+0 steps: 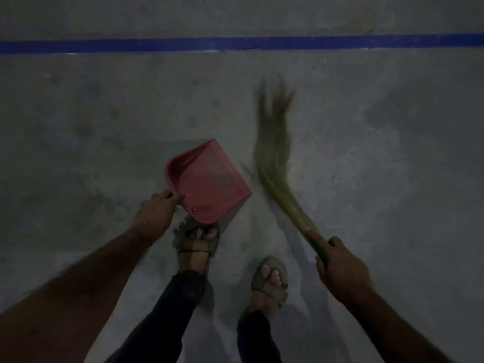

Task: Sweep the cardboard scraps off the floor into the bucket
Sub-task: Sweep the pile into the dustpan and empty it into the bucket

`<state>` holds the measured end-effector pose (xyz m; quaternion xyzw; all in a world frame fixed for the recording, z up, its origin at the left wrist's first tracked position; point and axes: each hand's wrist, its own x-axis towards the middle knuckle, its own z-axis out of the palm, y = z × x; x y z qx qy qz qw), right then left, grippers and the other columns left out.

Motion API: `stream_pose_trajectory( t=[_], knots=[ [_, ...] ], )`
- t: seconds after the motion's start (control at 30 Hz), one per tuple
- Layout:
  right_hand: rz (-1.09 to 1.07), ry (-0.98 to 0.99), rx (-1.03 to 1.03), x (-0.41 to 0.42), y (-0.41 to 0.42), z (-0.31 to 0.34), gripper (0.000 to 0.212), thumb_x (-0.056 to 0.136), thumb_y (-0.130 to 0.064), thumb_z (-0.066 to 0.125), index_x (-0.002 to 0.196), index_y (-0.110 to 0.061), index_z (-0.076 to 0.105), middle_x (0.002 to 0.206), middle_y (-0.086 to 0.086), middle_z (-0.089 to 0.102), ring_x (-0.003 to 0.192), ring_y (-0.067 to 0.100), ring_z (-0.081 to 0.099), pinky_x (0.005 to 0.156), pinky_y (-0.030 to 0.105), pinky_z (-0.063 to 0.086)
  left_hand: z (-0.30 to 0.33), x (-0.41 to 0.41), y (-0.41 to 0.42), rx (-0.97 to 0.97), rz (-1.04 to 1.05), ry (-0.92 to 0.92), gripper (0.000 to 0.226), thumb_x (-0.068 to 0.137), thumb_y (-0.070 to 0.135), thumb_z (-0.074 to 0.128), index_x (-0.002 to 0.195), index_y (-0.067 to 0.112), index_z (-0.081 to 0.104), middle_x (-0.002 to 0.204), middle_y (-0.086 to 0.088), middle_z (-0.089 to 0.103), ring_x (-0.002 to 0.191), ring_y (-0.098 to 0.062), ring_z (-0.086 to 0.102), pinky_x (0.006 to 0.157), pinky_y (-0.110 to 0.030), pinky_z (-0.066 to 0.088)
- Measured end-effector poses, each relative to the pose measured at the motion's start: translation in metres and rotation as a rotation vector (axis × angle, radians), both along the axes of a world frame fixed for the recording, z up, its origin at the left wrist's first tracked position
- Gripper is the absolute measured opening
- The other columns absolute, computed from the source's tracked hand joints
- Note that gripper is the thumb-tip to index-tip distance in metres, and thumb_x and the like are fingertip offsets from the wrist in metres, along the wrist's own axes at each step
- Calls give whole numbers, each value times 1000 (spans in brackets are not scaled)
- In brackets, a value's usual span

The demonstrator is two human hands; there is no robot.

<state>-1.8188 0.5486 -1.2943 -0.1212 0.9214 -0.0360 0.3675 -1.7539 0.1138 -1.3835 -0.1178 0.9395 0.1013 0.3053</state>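
A dustpan (209, 182) sat at the centre of the frame, with the left hand (154, 214) holding it at its lower left edge and the person's left foot (196, 244) just below it. To the right of the dustpan a broom (277, 163) slanted from the right hand (340, 265) at lower right up toward the upper middle, its bristles ending well short of a floor line (235, 44) that crossed the top of the frame. The right foot (269, 281) stood on the floor (392, 153) at lower centre, between the left foot and the right hand.
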Motion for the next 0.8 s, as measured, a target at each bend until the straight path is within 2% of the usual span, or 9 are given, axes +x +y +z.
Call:
stream_pose_trajectory(
  t=[0.17, 0.33, 0.43, 0.5, 0.53, 0.6, 0.67, 0.73, 0.8],
  knots=[
    [53, -119, -131, 40, -11, 22, 61, 96, -36, 46, 150, -52, 21, 102, -8, 43, 83, 14, 56, 64, 28, 47, 4, 0, 24, 87, 71, 43, 45, 96, 11, 61, 139, 21, 55, 124, -15, 56, 104, -41, 59, 79, -47, 50],
    [-129, -59, -156, 82, -3, 91, 75, 90, -36, 62, 147, -56, 17, 94, -11, 41, 65, 9, 49, 51, 23, 44, 41, 21, 43, 186, 142, 138, 55, 93, 10, 58, 143, 28, 43, 121, -11, 55, 99, -35, 61, 79, -46, 54],
    [-219, 10, -209, 104, 5, 137, 94, 74, -24, 80, 151, -43, 30, 85, -9, 47, 50, 11, 48, 37, 20, 38, 103, 30, 65, 245, 295, 155, 40, 98, 42, 47, 138, 38, 47, 121, 1, 59, 102, -24, 62, 86, -45, 55],
    [-321, 45, -221, 114, 6, 176, 98, 73, -26, 80, 150, -50, 26, 86, -10, 52, 48, 12, 50, 36, 19, 39, 171, 25, 85, 275, 431, 227, 44, 94, 72, 40, 122, 42, 57, 116, 10, 64, 104, -17, 63, 92, -45, 54],
    [-380, 35, -229, 117, 5, 199, 100, 74, -28, 79, 150, -54, 20, 86, -11, 51, 48, 11, 50, 38, 17, 41, 204, 25, 96, 306, 472, 260, 47, 93, 76, 41, 118, 40, 58, 113, 11, 65, 103, -15, 63, 91, -42, 54],
    [-433, 44, -262, 124, 5, 243, 106, 72, -29, 82, 150, -56, 14, 82, -12, 48, 46, 9, 47, 39, 13, 40, 262, 30, 113, 343, 504, 344, 33, 98, 64, 44, 114, 39, 57, 106, 13, 62, 97, -11, 62, 80, -27, 51],
    [-412, 65, -280, 128, 4, 289, 113, 69, -27, 86, 152, -52, 14, 80, -10, 46, 44, 8, 44, 39, 11, 36, 319, 39, 124, 408, 552, 339, 10, 103, 42, 45, 111, 47, 49, 101, 16, 52, 95, -5, 59, 67, -11, 42],
    [-368, 157, -299, 130, -1, 334, 113, 66, -26, 89, 153, -46, 20, 77, -7, 44, 43, 7, 37, 38, 12, 32, 369, 46, 126, 385, 443, 387, 26, 101, 29, 48, 113, 52, 42, 100, 17, 44, 93, 1, 53, 65, -10, 42],
    [-362, 250, -309, 137, -6, 380, 103, 70, -28, 84, 153, -42, 25, 77, -2, 44, 42, 14, 34, 36, 19, 32, 419, 52, 129, 359, 439, 447, 25, 99, 35, 47, 121, 47, 46, 106, 12, 48, 97, -8, 53, 78, -17, 46]
  ],
)
